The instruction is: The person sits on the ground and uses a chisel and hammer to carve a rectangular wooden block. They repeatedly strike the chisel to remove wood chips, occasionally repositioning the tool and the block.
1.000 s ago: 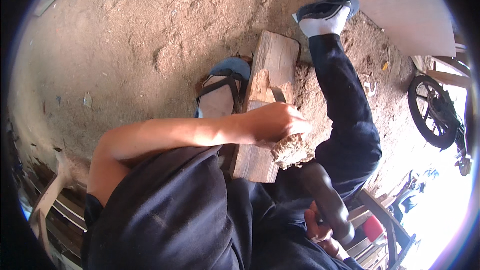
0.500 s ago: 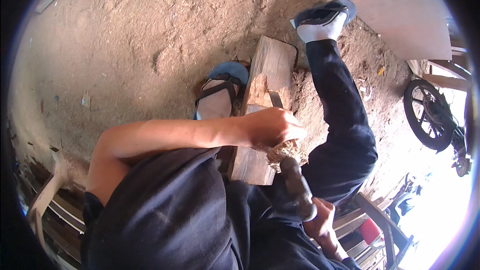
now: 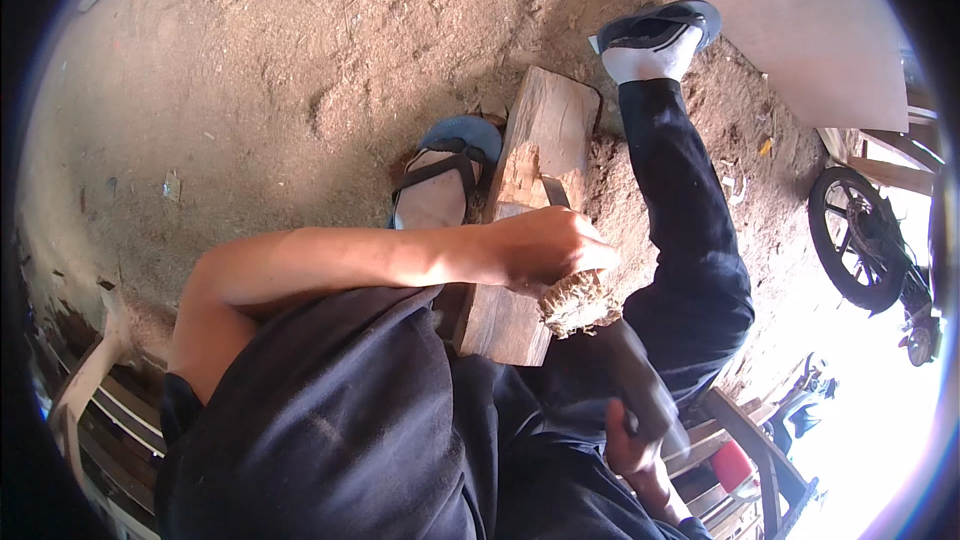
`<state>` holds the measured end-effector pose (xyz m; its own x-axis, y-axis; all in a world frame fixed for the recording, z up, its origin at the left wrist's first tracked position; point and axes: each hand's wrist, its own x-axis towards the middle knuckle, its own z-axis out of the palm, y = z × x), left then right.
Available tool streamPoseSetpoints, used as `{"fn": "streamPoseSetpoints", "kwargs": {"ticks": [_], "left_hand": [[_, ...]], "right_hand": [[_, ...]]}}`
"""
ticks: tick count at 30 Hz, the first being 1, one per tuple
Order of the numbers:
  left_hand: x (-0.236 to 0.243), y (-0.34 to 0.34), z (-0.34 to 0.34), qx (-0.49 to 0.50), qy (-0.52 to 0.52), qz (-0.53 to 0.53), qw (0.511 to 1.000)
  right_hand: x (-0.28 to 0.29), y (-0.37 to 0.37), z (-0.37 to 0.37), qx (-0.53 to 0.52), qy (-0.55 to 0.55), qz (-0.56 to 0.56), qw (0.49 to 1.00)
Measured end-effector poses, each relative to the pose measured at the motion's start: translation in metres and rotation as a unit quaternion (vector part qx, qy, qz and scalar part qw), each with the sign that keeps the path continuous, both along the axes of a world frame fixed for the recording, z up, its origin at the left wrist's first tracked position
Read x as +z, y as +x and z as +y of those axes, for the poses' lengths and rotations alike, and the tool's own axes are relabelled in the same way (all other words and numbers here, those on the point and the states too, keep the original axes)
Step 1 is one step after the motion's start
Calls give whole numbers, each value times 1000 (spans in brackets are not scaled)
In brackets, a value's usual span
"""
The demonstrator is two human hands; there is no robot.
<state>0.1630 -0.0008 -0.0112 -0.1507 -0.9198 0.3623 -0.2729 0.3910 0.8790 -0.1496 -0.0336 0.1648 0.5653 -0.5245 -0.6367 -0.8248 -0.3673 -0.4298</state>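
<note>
My left hand (image 3: 550, 248) is closed around a chisel (image 3: 580, 305), whose wooden handle end is frayed and splintered. Beyond the fist its dark flat blade rests against a thick wooden beam (image 3: 550, 115), at a roughly cut notch. The beam lies lengthwise between my legs. At the lower right, my right hand (image 3: 630, 445) grips a hammer (image 3: 643, 380). The dark hammer head is smeared by motion and stands a short way off the frayed handle end. Most of the hammer's own handle is hidden.
My sandalled feet flank the beam, the left sandal (image 3: 465, 135) close to its side. Sawdust-covered ground (image 3: 260, 90) spreads around. A pale board (image 3: 790, 30) lies at the upper right, with a motorcycle wheel (image 3: 850, 235) below it. Wooden slats (image 3: 125, 405) stand at the lower left.
The hammer has swung back from the chisel's frayed end, toward the lower right. My left hand keeps its grip on the chisel at the notch.
</note>
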Motion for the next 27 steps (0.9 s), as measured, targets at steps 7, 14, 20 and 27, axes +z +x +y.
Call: {"fn": "streamPoseSetpoints", "kwargs": {"ticks": [7,14,20,27], "left_hand": [[-6,0,-4,22,-35,-6,999],[-3,3,-5,14,-34,-16,999],[-3,-4,0,-20,-19,5,1000],[-8,1,-4,-35,-2,-28,999]], "right_hand": [[-14,-4,-8,57,-41,-162,984],[-3,5,1,12,-60,-187,980],[21,26,-5,56,-7,-16,998],[-1,17,-16,57,-15,-24,998]]}}
